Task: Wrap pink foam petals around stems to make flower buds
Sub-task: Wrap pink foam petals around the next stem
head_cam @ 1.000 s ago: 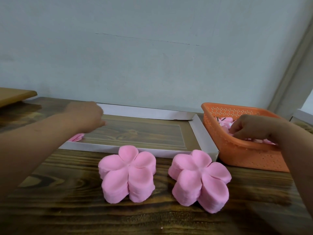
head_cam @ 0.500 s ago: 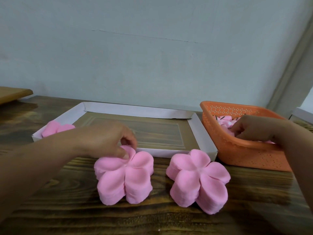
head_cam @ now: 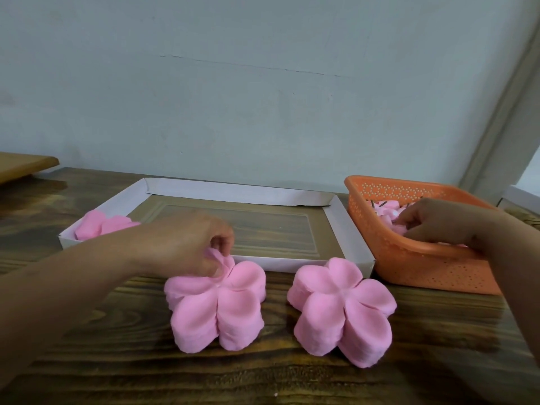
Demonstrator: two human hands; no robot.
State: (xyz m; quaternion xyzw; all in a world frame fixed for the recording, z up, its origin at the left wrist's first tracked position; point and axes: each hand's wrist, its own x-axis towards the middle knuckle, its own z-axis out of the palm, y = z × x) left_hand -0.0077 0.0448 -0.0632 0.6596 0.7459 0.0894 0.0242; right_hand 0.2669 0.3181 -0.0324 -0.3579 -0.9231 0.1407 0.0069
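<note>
Two stacks of pink five-lobed foam petals stand on the wooden table, the left stack [head_cam: 216, 305] and the right stack [head_cam: 340, 309]. My left hand [head_cam: 187, 244] pinches the top petal sheet of the left stack at its far lobe and lifts its edge. My right hand [head_cam: 438, 222] reaches into the orange basket [head_cam: 409, 258], its fingers curled among pink buds with dark stems [head_cam: 385, 210]; what it holds is hidden. A finished pink bud [head_cam: 102, 226] lies in the left corner of the white cardboard tray [head_cam: 347, 229].
A wooden board [head_cam: 23, 166] overhangs the table at the far left. A pale wall stands close behind the tray and basket. A white edge [head_cam: 523, 197] shows at the far right behind the basket.
My left hand came back from the tray's left corner, where it left a pink bud, to the left petal stack and now pinches its top sheet. My right hand stayed in the basket.
</note>
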